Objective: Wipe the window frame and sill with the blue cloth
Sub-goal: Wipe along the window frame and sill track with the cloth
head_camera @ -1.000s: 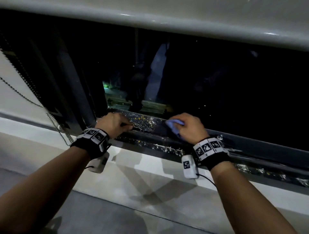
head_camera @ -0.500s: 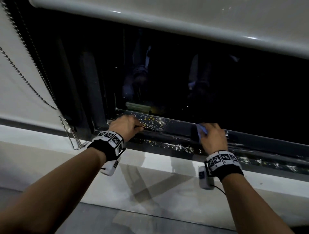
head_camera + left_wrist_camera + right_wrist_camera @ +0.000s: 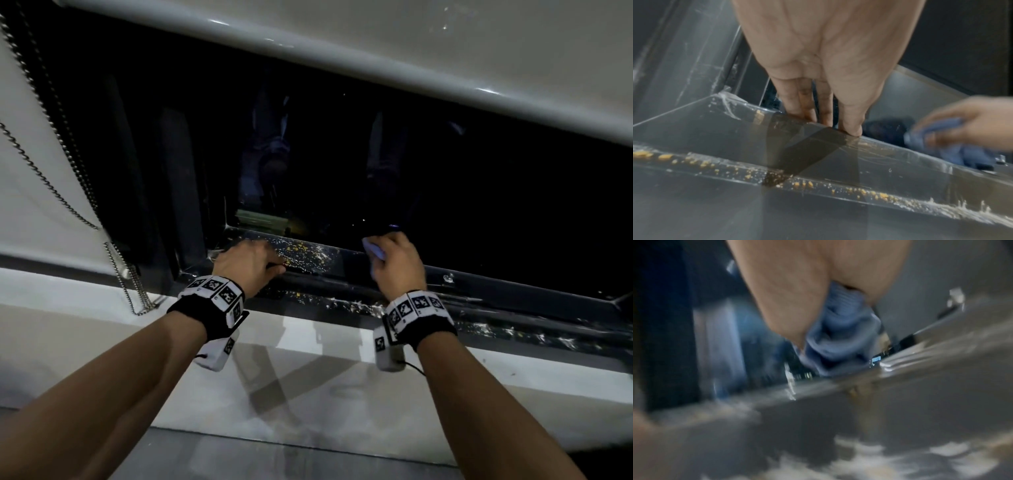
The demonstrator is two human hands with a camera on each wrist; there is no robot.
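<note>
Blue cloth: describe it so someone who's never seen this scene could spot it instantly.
Start at the dark window frame under the pale roller blind and follow its bottom rail rightward. The right hand grips a bunched wad against it: the blue cloth. It is the only soft, light-blue thing among dark metal and yellow-white specks.

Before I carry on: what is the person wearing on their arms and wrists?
Forearms are bare, no sleeves or gloves. Each wrist carries a black band topped by a row of white tiles printed with black square fiducial markers. Under each wrist hangs a small white camera box with its own marker, and a thin black cable runs from it.
</note>
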